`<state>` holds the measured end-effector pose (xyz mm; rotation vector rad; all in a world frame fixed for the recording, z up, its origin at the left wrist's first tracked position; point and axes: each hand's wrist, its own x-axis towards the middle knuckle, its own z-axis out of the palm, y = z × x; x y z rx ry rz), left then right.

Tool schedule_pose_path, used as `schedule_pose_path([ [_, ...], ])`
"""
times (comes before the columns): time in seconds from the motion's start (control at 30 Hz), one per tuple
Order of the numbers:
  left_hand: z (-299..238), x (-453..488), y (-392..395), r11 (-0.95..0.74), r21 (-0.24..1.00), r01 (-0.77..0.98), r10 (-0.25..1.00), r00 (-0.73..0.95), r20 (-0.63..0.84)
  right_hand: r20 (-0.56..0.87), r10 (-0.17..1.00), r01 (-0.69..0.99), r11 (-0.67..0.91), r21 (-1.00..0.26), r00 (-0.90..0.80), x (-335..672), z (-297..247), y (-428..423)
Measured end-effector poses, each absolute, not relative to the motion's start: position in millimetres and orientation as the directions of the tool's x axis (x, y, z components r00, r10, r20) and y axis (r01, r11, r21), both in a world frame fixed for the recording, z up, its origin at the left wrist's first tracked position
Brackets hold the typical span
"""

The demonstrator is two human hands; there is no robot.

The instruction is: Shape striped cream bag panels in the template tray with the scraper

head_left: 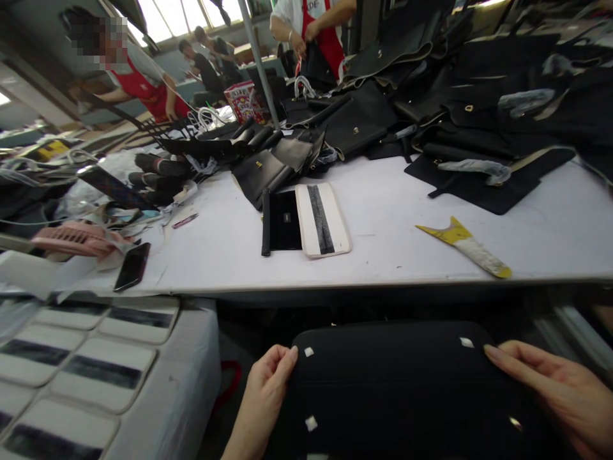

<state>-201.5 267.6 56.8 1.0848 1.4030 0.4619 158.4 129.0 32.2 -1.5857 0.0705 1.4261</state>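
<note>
A large black bag panel (393, 383) with small white squares near its corners spans the space between my two hands, below the table edge. My left hand (268, 386) pinches its upper left corner, thumb on top. At the upper right corner my right hand (550, 383) grips it the same way. Beyond it on the white table lies a cream panel with a dark stripe (323, 220), partly over a black piece with a small label (283, 220). A yellow tool with a whitish wrapped handle (464, 246) rests to the right.
Black leather bag pieces (354, 121) are heaped across the back of the table (225, 249). A phone (133, 266) and a pink fan-like object (79, 238) lie at left. Several striped cream panels (100, 377) cover a lower surface. People in red aprons (151, 86) stand beyond.
</note>
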Motion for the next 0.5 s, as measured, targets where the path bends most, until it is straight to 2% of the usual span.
schedule_pose_path([
  [0.5, 50.6, -201.4, 271.8, 0.500, 0.805, 0.321, 0.803, 0.178, -0.569, -0.804, 0.511, -0.614, -0.540, -0.575, 0.304, 157.8, 31.1, 128.6],
])
